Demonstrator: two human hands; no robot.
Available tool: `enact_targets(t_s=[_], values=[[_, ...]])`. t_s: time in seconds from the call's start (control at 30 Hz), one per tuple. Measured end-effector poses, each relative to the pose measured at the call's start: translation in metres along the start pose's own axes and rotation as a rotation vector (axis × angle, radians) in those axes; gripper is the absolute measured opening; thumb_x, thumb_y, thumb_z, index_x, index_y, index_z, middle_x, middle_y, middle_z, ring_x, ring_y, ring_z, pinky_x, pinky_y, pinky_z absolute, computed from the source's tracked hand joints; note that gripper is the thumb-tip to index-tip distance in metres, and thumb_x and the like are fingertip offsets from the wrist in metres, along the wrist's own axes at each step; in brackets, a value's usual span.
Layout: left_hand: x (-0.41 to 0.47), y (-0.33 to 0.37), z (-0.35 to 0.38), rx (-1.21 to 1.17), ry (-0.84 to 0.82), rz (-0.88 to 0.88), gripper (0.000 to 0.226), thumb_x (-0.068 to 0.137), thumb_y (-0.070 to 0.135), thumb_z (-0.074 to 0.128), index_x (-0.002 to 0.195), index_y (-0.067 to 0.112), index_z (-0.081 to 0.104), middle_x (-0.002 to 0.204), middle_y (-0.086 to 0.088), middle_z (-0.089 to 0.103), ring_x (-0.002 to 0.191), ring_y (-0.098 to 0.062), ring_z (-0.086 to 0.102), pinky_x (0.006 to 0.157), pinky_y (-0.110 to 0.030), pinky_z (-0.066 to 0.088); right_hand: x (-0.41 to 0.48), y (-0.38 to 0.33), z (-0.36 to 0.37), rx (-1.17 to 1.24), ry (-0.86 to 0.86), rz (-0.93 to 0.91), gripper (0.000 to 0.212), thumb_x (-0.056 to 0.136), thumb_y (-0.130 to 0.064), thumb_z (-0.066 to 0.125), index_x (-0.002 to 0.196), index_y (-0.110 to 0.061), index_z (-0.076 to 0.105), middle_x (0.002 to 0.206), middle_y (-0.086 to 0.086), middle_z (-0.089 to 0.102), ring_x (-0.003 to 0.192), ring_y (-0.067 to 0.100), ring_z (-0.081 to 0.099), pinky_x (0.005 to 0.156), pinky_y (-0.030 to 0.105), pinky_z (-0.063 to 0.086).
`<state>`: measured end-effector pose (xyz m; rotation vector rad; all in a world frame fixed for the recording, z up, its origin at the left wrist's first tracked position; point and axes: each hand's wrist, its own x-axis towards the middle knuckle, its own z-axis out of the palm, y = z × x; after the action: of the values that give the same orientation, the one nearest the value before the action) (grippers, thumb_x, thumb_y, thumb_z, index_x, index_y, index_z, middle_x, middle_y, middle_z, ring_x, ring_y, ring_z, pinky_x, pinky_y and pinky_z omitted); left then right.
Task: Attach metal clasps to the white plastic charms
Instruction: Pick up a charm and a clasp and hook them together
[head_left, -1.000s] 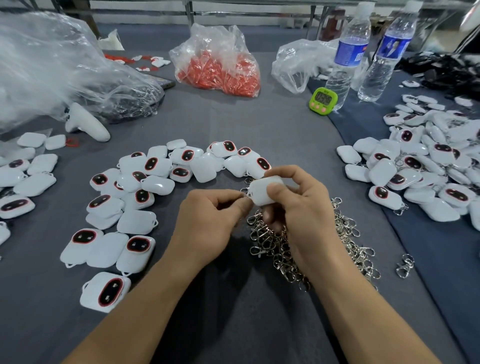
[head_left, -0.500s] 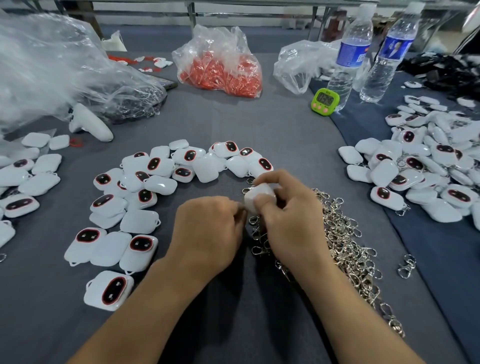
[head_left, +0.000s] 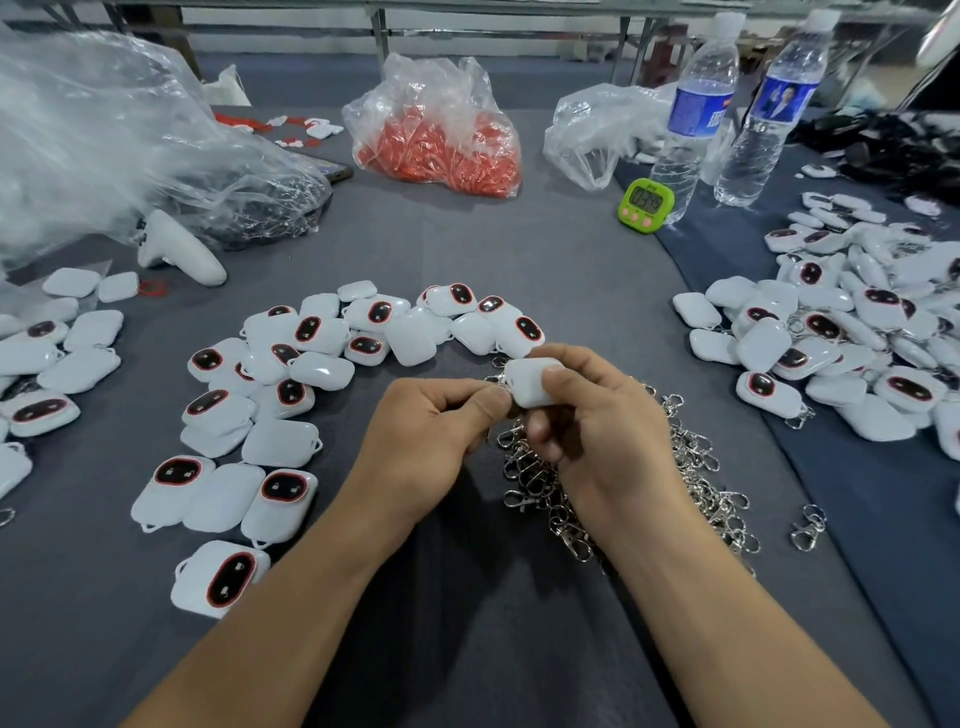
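Observation:
My right hand (head_left: 602, 421) grips a white plastic charm (head_left: 527, 382) between thumb and fingers above the table's middle. My left hand (head_left: 431, 431) pinches a small metal clasp (head_left: 500, 383) right at the charm's left corner; the clasp is mostly hidden by my fingertips. Under both hands lies a heap of silver metal clasps (head_left: 691, 467). Loose white charms with red-rimmed black ovals (head_left: 291, 384) spread in an arc to the left and behind my hands.
A pile of charms with clasps (head_left: 841, 343) lies on the right. A bag of red parts (head_left: 441, 135), two water bottles (head_left: 696, 114), a green timer (head_left: 645, 203), clear plastic bags (head_left: 104, 140) and a white controller (head_left: 179, 252) stand at the back. One stray clasp (head_left: 808, 527) lies right.
Both hands stay together on the charm and have shifted slightly; my left fingertips remain pinched at the charm's left corner. The piles have not moved.

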<state>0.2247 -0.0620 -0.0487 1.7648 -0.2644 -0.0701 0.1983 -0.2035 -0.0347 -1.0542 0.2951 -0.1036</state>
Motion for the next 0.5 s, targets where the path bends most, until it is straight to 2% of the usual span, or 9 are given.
enact_targets(t_s=[0.07,0.13,0.23,0.3,0.33,0.4,0.43,0.5], values=[[-0.002,0.001,-0.001,0.114,0.051,0.102,0.019,0.093,0.025,0.070,0.082,0.035,0.081,0.051,0.018,0.050,0.051,0.003,0.042,0.051,-0.013,0.036,0.000,0.001,0.000,-0.002,0.000,-0.013,0.021,0.100,0.004,0.047,0.101,-0.007,0.064,0.066,0.008,0.069,0.040,0.014,0.048,0.035,0.020,0.031],[-0.004,0.001,-0.003,0.375,0.084,0.220,0.020,0.091,0.034,0.066,0.077,0.025,0.077,0.053,0.009,0.053,0.053,-0.003,0.045,0.054,-0.025,0.039,0.000,0.003,-0.001,-0.117,0.007,-0.101,0.022,0.099,0.005,0.049,0.099,-0.010,0.065,0.066,0.007,0.067,0.041,0.015,0.049,0.035,0.021,0.033],[-0.006,0.002,-0.003,0.927,0.064,0.357,0.027,0.089,0.037,0.060,0.074,0.019,0.073,0.063,0.000,0.063,0.061,-0.022,0.058,0.054,-0.034,0.039,-0.004,0.012,-0.001,-0.554,0.042,-0.362,0.024,0.095,-0.003,0.058,0.093,-0.025,0.068,0.065,-0.001,0.066,0.046,0.011,0.052,0.043,0.021,0.040],[-0.007,0.006,-0.001,1.121,0.052,0.429,0.021,0.077,0.027,0.075,0.061,0.018,0.066,0.056,-0.001,0.060,0.053,-0.028,0.058,0.047,-0.029,0.031,-0.008,0.018,0.002,-0.864,0.039,-0.520,0.017,0.093,-0.015,0.063,0.096,-0.032,0.066,0.068,-0.008,0.066,0.051,0.006,0.055,0.052,0.013,0.041],[-0.008,0.006,0.000,1.153,0.060,0.442,0.023,0.071,0.023,0.080,0.056,0.018,0.064,0.053,-0.002,0.057,0.048,-0.027,0.056,0.046,-0.027,0.028,-0.009,0.019,0.003,-0.931,0.032,-0.553,0.016,0.093,-0.019,0.063,0.097,-0.034,0.066,0.069,-0.011,0.066,0.055,0.006,0.058,0.053,0.010,0.040],[-0.011,0.003,0.003,1.104,0.106,0.416,0.019,0.076,0.028,0.076,0.061,0.020,0.067,0.056,0.000,0.059,0.053,-0.025,0.057,0.047,-0.028,0.032,-0.008,0.018,0.003,-0.886,0.038,-0.509,0.017,0.093,-0.017,0.063,0.095,-0.034,0.066,0.067,-0.009,0.066,0.052,0.007,0.058,0.052,0.011,0.041],[-0.011,0.000,0.003,0.991,0.137,0.359,0.019,0.082,0.034,0.068,0.068,0.022,0.071,0.060,0.001,0.062,0.058,-0.023,0.058,0.049,-0.030,0.038,-0.007,0.015,0.002,-0.790,0.044,-0.447,0.019,0.094,-0.013,0.062,0.093,-0.032,0.067,0.064,-0.005,0.066,0.048,0.008,0.056,0.049,0.016,0.043],[-0.008,-0.002,0.001,0.611,0.108,0.179,0.020,0.089,0.040,0.062,0.078,0.030,0.074,0.063,0.008,0.065,0.061,-0.012,0.059,0.057,-0.031,0.046,-0.005,0.008,0.002,-0.511,0.032,-0.295,0.023,0.096,-0.003,0.056,0.093,-0.023,0.068,0.056,0.004,0.062,0.042,0.016,0.051,0.040,0.023,0.040]])
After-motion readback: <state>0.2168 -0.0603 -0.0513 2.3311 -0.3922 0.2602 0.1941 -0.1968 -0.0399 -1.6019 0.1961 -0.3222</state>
